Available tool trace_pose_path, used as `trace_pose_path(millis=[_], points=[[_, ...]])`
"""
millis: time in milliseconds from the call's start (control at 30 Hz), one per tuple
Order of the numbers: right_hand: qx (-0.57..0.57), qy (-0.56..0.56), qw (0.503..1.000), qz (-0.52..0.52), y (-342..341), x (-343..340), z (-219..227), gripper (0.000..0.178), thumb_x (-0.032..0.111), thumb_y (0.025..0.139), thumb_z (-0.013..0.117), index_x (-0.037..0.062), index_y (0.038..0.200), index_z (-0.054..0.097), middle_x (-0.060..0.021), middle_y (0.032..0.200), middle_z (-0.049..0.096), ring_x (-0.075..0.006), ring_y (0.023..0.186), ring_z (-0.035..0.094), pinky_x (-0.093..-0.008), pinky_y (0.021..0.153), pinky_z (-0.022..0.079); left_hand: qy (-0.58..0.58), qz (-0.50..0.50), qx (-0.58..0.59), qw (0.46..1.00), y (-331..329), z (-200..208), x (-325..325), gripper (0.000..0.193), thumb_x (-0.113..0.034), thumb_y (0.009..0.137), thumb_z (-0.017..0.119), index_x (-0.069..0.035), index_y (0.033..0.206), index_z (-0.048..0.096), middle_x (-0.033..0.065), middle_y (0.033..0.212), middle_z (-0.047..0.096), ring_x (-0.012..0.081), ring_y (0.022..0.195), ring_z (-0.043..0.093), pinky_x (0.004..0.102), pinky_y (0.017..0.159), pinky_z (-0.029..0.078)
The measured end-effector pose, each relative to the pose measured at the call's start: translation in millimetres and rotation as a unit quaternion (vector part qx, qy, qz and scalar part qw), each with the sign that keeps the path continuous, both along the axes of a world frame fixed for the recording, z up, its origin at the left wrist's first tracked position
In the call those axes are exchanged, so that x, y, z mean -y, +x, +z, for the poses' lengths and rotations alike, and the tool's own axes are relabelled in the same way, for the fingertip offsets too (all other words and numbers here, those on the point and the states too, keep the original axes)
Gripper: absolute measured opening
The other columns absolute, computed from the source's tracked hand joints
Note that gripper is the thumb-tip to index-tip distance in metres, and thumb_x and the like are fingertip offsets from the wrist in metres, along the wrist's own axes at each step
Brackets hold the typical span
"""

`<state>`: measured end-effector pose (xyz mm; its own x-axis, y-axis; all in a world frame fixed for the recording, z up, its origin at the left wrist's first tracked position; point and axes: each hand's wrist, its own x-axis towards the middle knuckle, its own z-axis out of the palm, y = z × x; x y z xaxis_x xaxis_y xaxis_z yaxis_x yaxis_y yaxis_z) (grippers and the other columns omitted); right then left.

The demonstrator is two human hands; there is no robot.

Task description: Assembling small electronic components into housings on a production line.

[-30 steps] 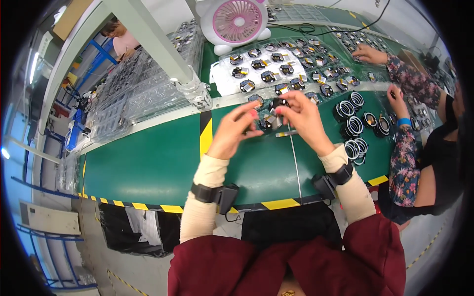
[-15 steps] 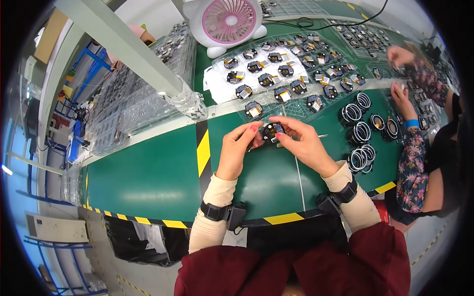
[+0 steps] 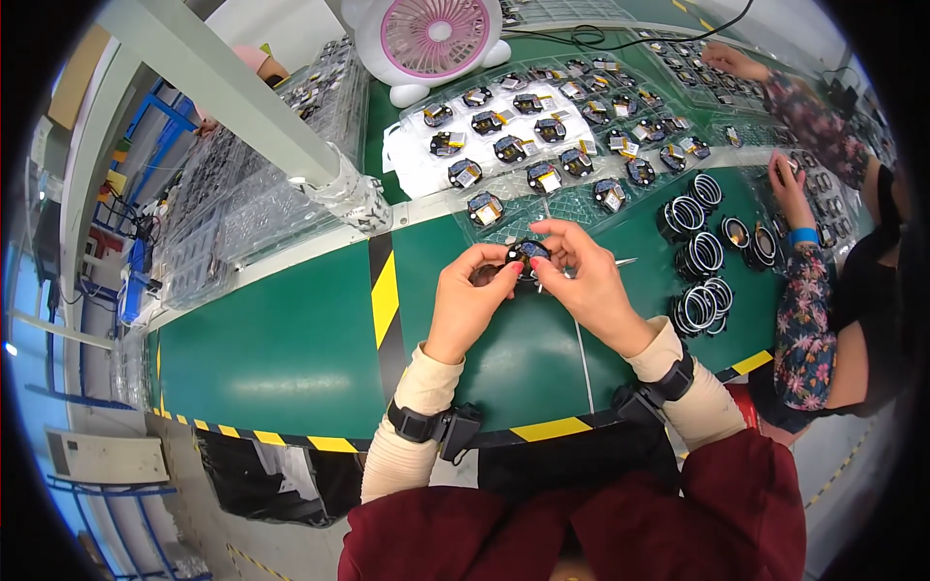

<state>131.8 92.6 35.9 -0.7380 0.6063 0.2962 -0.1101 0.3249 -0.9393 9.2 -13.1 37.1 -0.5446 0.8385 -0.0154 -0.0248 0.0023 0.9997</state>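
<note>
Above the green table, a small round black circuit module [image 3: 529, 251] is pinched between the fingers of both hands. My left hand [image 3: 468, 302] closes on its left side, thumb on the near edge; a dark brownish piece shows within its curled fingers, too hidden to name. My right hand [image 3: 593, 290] grips the module's right side with thumb and fingertips. A thin, pale pointed tool [image 3: 625, 261] sticks out to the right from behind my right hand; whether that hand holds it cannot be told. Several similar modules [image 3: 484, 208] with silver and yellow parts lie just beyond in clear trays.
Black rings with silvery rims [image 3: 699, 254] are stacked in several piles to the right. A co-worker's hand [image 3: 790, 189] is at a tray on the far right. Behind the trays stands a white and pink fan [image 3: 436, 34]. A pale post [image 3: 232, 92] rises at the left.
My left thumb has come onto the module's near edge, and the module sits tilted differently between my fingers. The co-worker's far hand has moved away and leftward, over the back tray.
</note>
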Motion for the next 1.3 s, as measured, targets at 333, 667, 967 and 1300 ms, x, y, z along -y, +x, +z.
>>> trace_pose_path(millis=[333,667,967,1300], points=[[-0.062,0.161,0.985,0.01,-1,-11,-3,0.019,0.002,0.078,0.06,0.0015,0.098,0.059,-0.0082,0.095,0.055,-0.0165,0.087,0.054,-0.0261,0.075,0.043,-0.037,-0.034,-0.093,0.994,7,3,1,0.01,-0.003,0.081,0.059,0.001,0.091,0.058,0.0026,0.075,0.06,0.0079,0.064,0.055,0.0193,0.058,0.044],[-0.047,0.095,0.994,-0.019,1,-6,-3,0.007,0.002,0.08,0.058,0.0007,0.086,0.06,-0.0109,0.105,0.054,-0.0172,0.09,0.055,-0.0276,0.076,0.045,0.016,0.008,0.1,0.995,2,1,1,0.007,-0.005,0.085,0.055,0.0,0.09,0.054,0.006,0.079,0.061,0.0099,0.064,0.056,0.0214,0.061,0.046],[-0.112,-0.187,0.975,0.045,4,4,0,0.012,0.002,0.085,0.054,-0.0018,0.096,0.057,-0.0081,0.1,0.055,-0.0117,0.076,0.056,-0.024,0.063,0.048,0.101,0.078,0.283,0.951,4,2,-2,0.008,-0.007,0.086,0.056,-0.003,0.093,0.053,0.0038,0.08,0.059,0.008,0.066,0.055,0.0202,0.061,0.044],[-0.121,0.087,0.984,-0.093,-1,6,5,0.018,-0.002,0.08,0.059,-0.0015,0.098,0.059,-0.0083,0.086,0.061,-0.0141,0.073,0.059,-0.0245,0.063,0.049,0.087,0.035,0.23,0.969,17,0,-3,0.008,-0.006,0.085,0.057,-0.005,0.092,0.053,0.0024,0.081,0.059,0.007,0.064,0.054,0.0187,0.057,0.04]])
